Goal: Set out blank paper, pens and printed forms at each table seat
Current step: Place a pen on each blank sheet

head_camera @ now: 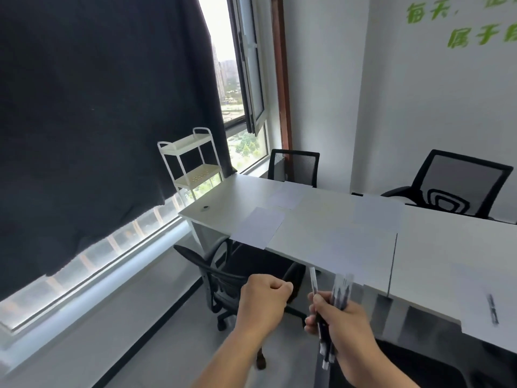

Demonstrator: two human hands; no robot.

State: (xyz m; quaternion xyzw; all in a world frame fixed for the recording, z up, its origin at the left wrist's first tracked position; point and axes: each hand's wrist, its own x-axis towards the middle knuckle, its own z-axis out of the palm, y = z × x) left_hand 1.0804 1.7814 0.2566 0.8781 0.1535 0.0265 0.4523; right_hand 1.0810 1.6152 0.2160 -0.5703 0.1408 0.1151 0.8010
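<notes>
A bundle of pens (335, 301) stands nearly upright in the person's right hand (342, 320), the fingers curled tight around the barrels at mid-length, so that the blurred upper ends rise above the knuckles and the lower ends stick out below the palm. One pen of the bundle is set a little apart on the thumb side, its pale tip reaching up to the near edge of the white table (321, 219). The left hand (261, 299) hangs just beside the right, closed into a loose fist with nothing visible in it, in front of the black mesh chair (223, 278) tucked at the table's near corner. On the tabletop, a blank sheet (258, 231) lies at that near corner seat with its edge at the table's rim, a second sheet (285, 196) lies across from it by the far chair (293, 166), and a third sheet (377, 212) lies before the second far chair (458, 186). At the right edge of the view a fourth sheet (486, 306) carries a single dark pen (493, 309), well apart from the hands. A white trolley (190, 161) stands by the window (243, 107), beside a black curtain (98, 107).
</notes>
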